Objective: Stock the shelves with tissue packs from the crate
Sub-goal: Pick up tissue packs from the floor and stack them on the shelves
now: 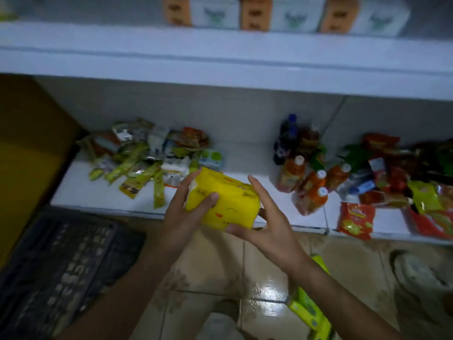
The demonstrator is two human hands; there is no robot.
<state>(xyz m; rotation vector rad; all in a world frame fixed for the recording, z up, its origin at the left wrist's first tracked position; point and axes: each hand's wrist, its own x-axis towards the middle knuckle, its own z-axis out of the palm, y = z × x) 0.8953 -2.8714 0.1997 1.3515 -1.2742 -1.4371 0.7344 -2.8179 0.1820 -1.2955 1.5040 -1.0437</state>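
Tissue in a thin yellow wrapper is what we carry: the tissue pack [228,202] sits between our two hands, in the air just in front of the edge of the lower shelf [110,200]. Our left hand [186,212] grips the left end, with the thumb on the front face. Our right hand [269,224] clamps the right end, with the thumb under the lower corner and the fingers rather straight along the side. We judge the pack light and soft, so it gives under pressure, and the film is probably a little slippery. Holding it by both short ends, without squeezing hard, seems best. The crate [61,266] at lower left is dark and blurred, so we cannot tell what is inside. A green pack [311,312] on the floor [264,288] is partly covered by our right arm [343,298]. The boxes [255,13] on the upper shelf [220,45] are cut off at the top.
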